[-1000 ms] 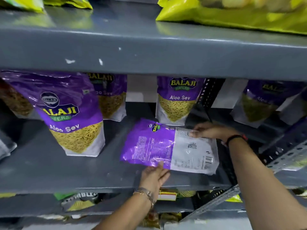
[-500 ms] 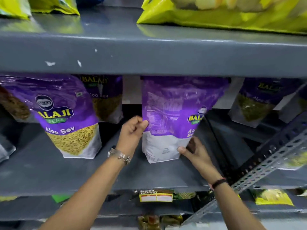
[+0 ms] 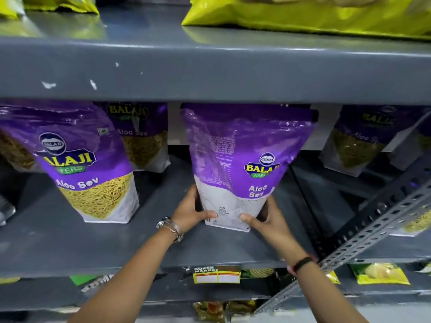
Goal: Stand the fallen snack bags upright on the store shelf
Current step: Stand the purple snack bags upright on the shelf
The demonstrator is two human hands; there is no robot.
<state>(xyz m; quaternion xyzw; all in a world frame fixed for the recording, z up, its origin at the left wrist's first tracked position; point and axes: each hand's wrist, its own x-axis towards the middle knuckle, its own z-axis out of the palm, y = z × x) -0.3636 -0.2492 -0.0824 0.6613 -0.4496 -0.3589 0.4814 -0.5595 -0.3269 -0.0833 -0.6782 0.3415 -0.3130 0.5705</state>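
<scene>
A purple and white Aloo Sev snack bag (image 3: 242, 159) stands upright in the middle of the grey shelf (image 3: 70, 248), turned so a side edge faces me. My left hand (image 3: 191, 212) grips its lower left corner, thumb across the front. My right hand (image 3: 265, 220) holds the lower right corner the same way. Another Aloo Sev bag (image 3: 84, 164) stands upright to the left, leaning slightly. Two more upright bags stand further back, one behind at the left (image 3: 142, 136) and one at the right (image 3: 359, 141).
The shelf above (image 3: 210, 66) hangs low over the bag tops and carries yellow-green bags (image 3: 303, 12). A slotted metal upright (image 3: 363, 231) slants across the right side. A yellow price label (image 3: 217, 275) sits on the shelf's front edge. Lower shelves hold more packets.
The bag lay flat on its front a second ago; both hands raised it upright. Since half a second ago, my hands have slid down to its bottom corners.
</scene>
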